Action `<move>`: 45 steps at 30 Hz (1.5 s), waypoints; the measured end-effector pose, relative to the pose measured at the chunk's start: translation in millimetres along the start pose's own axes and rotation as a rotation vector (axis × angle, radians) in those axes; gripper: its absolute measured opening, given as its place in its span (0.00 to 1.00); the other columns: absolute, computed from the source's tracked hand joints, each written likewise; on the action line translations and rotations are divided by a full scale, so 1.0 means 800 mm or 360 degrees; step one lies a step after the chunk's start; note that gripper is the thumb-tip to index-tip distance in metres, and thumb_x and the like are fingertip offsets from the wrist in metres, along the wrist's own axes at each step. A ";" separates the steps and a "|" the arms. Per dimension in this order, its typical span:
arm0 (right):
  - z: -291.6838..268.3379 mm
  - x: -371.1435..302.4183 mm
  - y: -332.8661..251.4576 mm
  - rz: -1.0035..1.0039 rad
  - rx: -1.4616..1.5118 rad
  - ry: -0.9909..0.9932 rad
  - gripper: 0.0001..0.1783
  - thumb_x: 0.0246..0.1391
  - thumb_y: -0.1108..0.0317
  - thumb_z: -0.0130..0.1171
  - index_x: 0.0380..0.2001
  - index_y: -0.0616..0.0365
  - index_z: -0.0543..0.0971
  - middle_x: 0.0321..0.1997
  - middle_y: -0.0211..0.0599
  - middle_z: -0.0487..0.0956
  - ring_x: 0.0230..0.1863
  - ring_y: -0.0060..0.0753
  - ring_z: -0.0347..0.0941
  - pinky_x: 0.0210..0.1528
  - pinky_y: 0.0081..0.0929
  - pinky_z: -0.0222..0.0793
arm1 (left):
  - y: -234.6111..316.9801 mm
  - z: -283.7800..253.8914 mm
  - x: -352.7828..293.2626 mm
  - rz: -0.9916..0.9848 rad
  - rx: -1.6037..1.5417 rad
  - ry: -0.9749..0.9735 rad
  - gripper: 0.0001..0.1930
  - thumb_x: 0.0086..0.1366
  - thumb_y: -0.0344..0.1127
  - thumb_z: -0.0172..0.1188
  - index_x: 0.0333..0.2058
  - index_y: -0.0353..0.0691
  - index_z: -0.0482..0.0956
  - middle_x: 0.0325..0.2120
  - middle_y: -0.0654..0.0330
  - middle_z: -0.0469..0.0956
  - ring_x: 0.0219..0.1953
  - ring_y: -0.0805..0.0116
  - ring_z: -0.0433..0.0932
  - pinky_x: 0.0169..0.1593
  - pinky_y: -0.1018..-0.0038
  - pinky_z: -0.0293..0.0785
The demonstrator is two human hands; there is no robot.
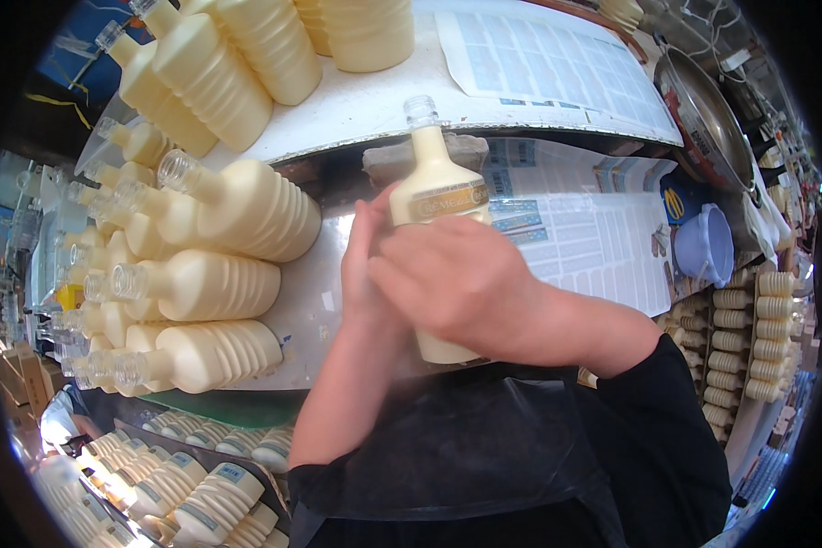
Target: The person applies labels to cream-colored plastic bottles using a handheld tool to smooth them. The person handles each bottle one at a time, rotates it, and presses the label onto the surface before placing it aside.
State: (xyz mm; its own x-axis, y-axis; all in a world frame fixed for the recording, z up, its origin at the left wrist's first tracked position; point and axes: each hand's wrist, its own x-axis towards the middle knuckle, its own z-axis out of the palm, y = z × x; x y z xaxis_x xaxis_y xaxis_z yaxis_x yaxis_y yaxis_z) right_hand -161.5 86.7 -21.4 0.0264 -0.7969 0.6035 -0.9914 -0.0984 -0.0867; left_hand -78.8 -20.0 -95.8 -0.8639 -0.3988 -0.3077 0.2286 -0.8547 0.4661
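Observation:
A cream-coloured bottle (433, 164) with a clear threaded neck stands in front of me, its neck pointing away. A gold label strip (443, 201) crosses its upper body. My left hand (362, 260) holds the bottle along its left side, its fingers partly hidden behind the bottle and my other hand. Over the bottle's front, just below the gold strip, lies my right hand (457, 274) with its fingers curled in. Whether something sits in those fingers is hidden. Right behind the bottle is a grey padded block (388, 162).
Several cream bottles (219, 285) fill the bench's left side; more bottles (365, 36) stand on the raised white shelf (411, 96). Label sheets (594, 233) cover the right side. A lilac bucket (703, 245) and a metal pan (717, 114) are at the right. Labelled bottles (215, 502) lie lower left.

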 end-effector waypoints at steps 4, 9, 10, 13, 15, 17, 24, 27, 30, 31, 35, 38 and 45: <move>-0.017 0.023 0.031 0.0877 0.0726 0.0361 0.14 0.56 0.74 0.59 0.46 0.60 0.75 0.35 0.41 0.80 0.35 0.40 0.81 0.39 0.32 0.76 | 0.007 0.029 -0.012 0.0089 0.0179 0.0176 0.31 0.81 0.61 0.32 0.60 0.40 0.70 0.57 0.53 0.76 0.59 0.58 0.75 0.66 0.59 0.70; 0.003 0.041 0.037 0.1116 0.0864 0.0367 0.18 0.61 0.76 0.53 0.54 0.61 0.70 0.51 0.48 0.77 0.53 0.44 0.76 0.57 0.36 0.71 | -0.002 0.032 -0.007 0.0290 0.0713 0.0176 0.24 0.80 0.53 0.47 0.59 0.39 0.68 0.54 0.56 0.74 0.55 0.68 0.74 0.60 0.69 0.72; 0.012 0.036 0.038 0.1033 0.0732 0.0323 0.18 0.62 0.76 0.53 0.54 0.61 0.69 0.51 0.48 0.77 0.53 0.44 0.76 0.59 0.37 0.70 | -0.005 0.027 -0.002 0.0358 0.0960 0.0210 0.21 0.78 0.45 0.54 0.59 0.37 0.67 0.54 0.57 0.73 0.53 0.72 0.74 0.58 0.73 0.73; 0.024 0.017 0.054 0.1057 0.0602 0.0309 0.17 0.64 0.74 0.52 0.56 0.61 0.69 0.52 0.47 0.76 0.54 0.44 0.75 0.60 0.37 0.69 | -0.003 0.024 -0.003 0.0374 0.0866 0.0206 0.15 0.80 0.41 0.51 0.57 0.38 0.70 0.51 0.58 0.77 0.53 0.72 0.77 0.58 0.71 0.75; 0.023 -0.005 0.069 0.1149 0.0611 0.0354 0.17 0.64 0.74 0.51 0.56 0.61 0.69 0.53 0.49 0.76 0.54 0.48 0.75 0.59 0.39 0.69 | -0.003 0.022 -0.004 0.0364 0.0784 0.0221 0.15 0.80 0.40 0.49 0.57 0.38 0.70 0.51 0.58 0.78 0.52 0.72 0.78 0.57 0.71 0.76; 0.020 -0.024 0.080 0.1217 0.0621 0.0408 0.18 0.63 0.75 0.50 0.55 0.61 0.68 0.55 0.53 0.75 0.56 0.57 0.73 0.59 0.45 0.69 | -0.004 0.021 -0.003 0.0370 0.0749 0.0227 0.15 0.81 0.40 0.48 0.57 0.38 0.70 0.51 0.57 0.79 0.51 0.71 0.79 0.57 0.71 0.77; 0.010 -0.006 0.059 0.1109 0.0601 0.0491 0.18 0.62 0.75 0.51 0.55 0.63 0.68 0.53 0.52 0.74 0.55 0.55 0.73 0.59 0.44 0.69 | -0.002 0.034 -0.007 0.0348 0.0624 0.0222 0.15 0.82 0.41 0.45 0.57 0.38 0.71 0.49 0.58 0.79 0.51 0.71 0.79 0.56 0.70 0.77; 0.024 0.014 0.044 0.0976 0.0555 0.0392 0.18 0.62 0.76 0.51 0.55 0.63 0.68 0.54 0.52 0.71 0.53 0.56 0.72 0.56 0.45 0.70 | -0.001 0.050 -0.015 0.0311 0.0524 0.0250 0.16 0.82 0.41 0.43 0.57 0.38 0.72 0.49 0.60 0.79 0.52 0.72 0.78 0.57 0.69 0.76; 0.028 0.032 0.028 0.0768 0.0412 0.0300 0.18 0.61 0.75 0.53 0.54 0.62 0.68 0.52 0.52 0.71 0.52 0.57 0.72 0.55 0.45 0.71 | 0.002 0.057 -0.020 0.0295 0.0573 0.0309 0.17 0.82 0.42 0.41 0.57 0.38 0.72 0.50 0.61 0.78 0.53 0.72 0.77 0.58 0.68 0.74; 0.027 0.031 0.030 0.0779 0.0344 0.0270 0.18 0.61 0.74 0.54 0.53 0.62 0.68 0.52 0.52 0.71 0.52 0.56 0.72 0.54 0.45 0.71 | 0.003 0.058 -0.021 0.0294 0.0614 0.0328 0.18 0.83 0.43 0.41 0.57 0.38 0.72 0.50 0.61 0.78 0.53 0.72 0.76 0.58 0.68 0.73; 0.012 0.023 0.042 0.0865 0.0275 0.0257 0.18 0.58 0.74 0.55 0.52 0.61 0.69 0.51 0.52 0.71 0.51 0.57 0.73 0.52 0.45 0.72 | -0.002 0.046 -0.016 0.0372 0.0551 0.0248 0.20 0.82 0.46 0.39 0.58 0.40 0.71 0.50 0.57 0.76 0.52 0.70 0.76 0.58 0.67 0.73; 0.017 0.027 0.039 0.0778 0.0299 0.0293 0.18 0.58 0.74 0.56 0.51 0.61 0.69 0.51 0.52 0.71 0.50 0.58 0.73 0.52 0.45 0.72 | -0.004 0.049 -0.016 0.0338 0.0538 0.0275 0.20 0.82 0.47 0.40 0.58 0.39 0.71 0.51 0.58 0.75 0.51 0.69 0.76 0.58 0.68 0.72; 0.023 0.016 0.052 0.0806 0.0459 0.0222 0.17 0.60 0.74 0.55 0.52 0.60 0.70 0.53 0.49 0.72 0.53 0.58 0.72 0.56 0.47 0.70 | -0.008 0.027 -0.012 0.0450 0.1073 0.0259 0.25 0.78 0.51 0.49 0.59 0.36 0.70 0.53 0.55 0.74 0.52 0.67 0.75 0.60 0.69 0.70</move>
State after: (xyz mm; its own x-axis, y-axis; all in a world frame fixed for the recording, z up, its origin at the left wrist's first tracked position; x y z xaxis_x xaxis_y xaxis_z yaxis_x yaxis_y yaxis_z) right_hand -200.1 61.6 -31.7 -0.4766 -0.7032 0.5276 -0.8008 0.0996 -0.5906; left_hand -81.8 -3.6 -77.7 -0.7237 -0.6620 -0.1949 0.0626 -0.3442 0.9368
